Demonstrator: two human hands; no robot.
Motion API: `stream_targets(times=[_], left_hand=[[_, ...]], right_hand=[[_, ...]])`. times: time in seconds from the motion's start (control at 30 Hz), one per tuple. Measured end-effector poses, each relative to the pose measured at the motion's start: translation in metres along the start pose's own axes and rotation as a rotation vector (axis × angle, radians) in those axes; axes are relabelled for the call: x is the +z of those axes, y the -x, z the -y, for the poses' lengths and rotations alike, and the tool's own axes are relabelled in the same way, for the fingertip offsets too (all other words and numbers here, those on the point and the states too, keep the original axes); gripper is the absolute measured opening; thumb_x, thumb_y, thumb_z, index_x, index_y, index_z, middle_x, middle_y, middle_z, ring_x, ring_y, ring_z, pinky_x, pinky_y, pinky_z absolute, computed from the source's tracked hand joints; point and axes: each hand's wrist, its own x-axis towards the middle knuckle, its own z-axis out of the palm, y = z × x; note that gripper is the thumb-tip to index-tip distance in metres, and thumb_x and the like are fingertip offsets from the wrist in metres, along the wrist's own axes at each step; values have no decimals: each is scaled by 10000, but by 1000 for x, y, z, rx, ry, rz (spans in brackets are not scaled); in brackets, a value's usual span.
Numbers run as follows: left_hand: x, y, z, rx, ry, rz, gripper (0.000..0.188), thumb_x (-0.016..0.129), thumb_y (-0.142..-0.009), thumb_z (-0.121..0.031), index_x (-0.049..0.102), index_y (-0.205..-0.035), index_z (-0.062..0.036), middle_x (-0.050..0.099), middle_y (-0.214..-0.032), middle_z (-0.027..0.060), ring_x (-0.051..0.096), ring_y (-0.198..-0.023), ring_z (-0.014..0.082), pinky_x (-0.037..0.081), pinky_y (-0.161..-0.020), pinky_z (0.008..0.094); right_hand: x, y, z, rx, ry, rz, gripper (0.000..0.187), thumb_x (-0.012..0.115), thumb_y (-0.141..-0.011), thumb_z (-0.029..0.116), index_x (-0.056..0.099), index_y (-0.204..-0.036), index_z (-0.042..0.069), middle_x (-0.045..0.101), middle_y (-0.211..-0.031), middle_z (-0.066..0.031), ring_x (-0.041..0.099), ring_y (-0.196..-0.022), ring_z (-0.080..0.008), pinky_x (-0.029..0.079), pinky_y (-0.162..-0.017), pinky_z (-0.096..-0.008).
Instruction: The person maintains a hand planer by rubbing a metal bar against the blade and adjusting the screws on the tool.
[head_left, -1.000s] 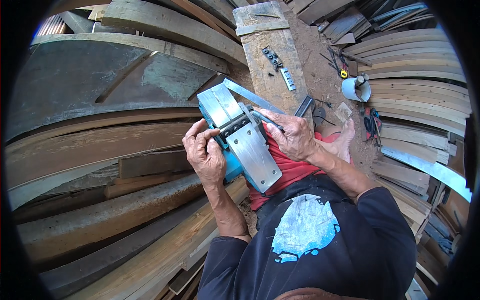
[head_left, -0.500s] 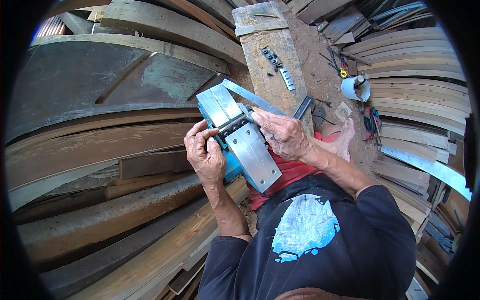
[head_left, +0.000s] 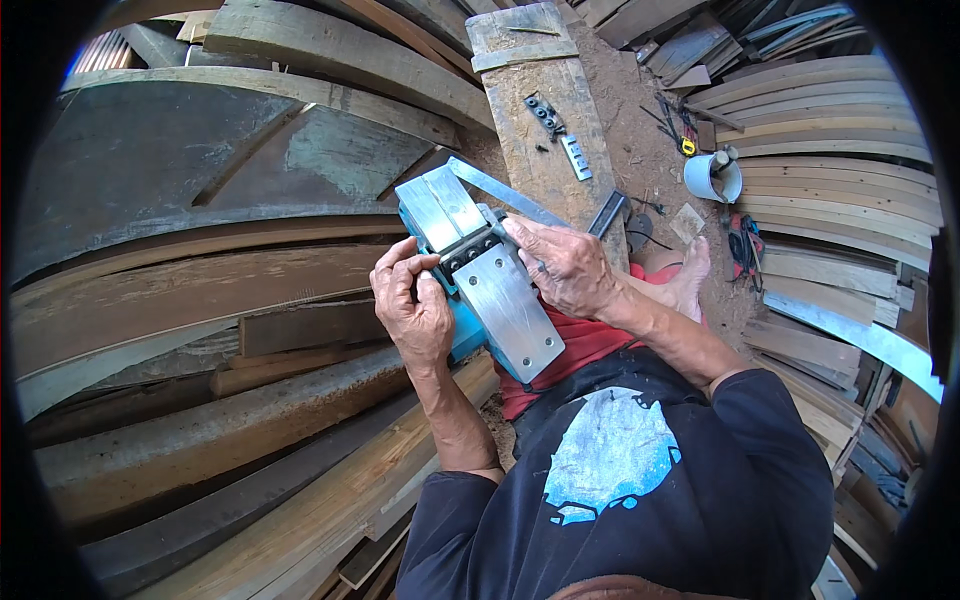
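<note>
An upturned blue electric planer (head_left: 512, 318) lies across my lap, its two metal sole plates facing up. Between the plates shows the dark cutter drum with several bolts. My left hand (head_left: 415, 305) is closed at the drum's left end, thumb and fingers pinching the planer's edge. At the other end of the drum, my right hand (head_left: 570, 265) has its fingers curled round something small and grey, mostly hidden by the fingers. On the wooden plank (head_left: 545, 85) ahead lie a black bolted blade holder (head_left: 543, 116), a slotted metal plate (head_left: 576, 158) and a small dark screw.
Stacked boards (head_left: 230, 290) crowd the left side, and more timber (head_left: 840, 190) lines the right. A white bucket (head_left: 712, 178), a yellow tape measure (head_left: 687, 146) and a red-and-black tool (head_left: 745, 245) are on the sawdust-covered ground. My bare foot (head_left: 688, 280) rests near the plank.
The planer and both hands have shifted very slightly. Both hands keep the same hold at the drum's ends.
</note>
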Motion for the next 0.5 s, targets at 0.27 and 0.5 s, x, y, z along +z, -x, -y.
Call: stream_targets(times=[0.27, 0.5], left_hand=[[0, 0, 0, -8, 1, -1, 244, 532, -853, 16, 754, -953, -3, 692, -1239, 161, 623, -1162, 281, 530, -955, 417], [1, -1, -1, -10, -13, -1, 234, 535, -853, 21, 753, -935, -4, 692, -1228, 167, 624, -1161, 282, 526, -953, 420]], right_hand=[[-3, 0, 2, -39, -64, -122, 457, 627, -1006, 57, 604, -1452, -38, 714, -1301, -261, 743, -1087, -394, 603, -922, -438], [-6, 0, 1, -19, -54, -84, 459, 625, -1013, 70, 600, -1460, -32, 723, -1290, -247, 750, -1073, -388, 607, -911, -432]])
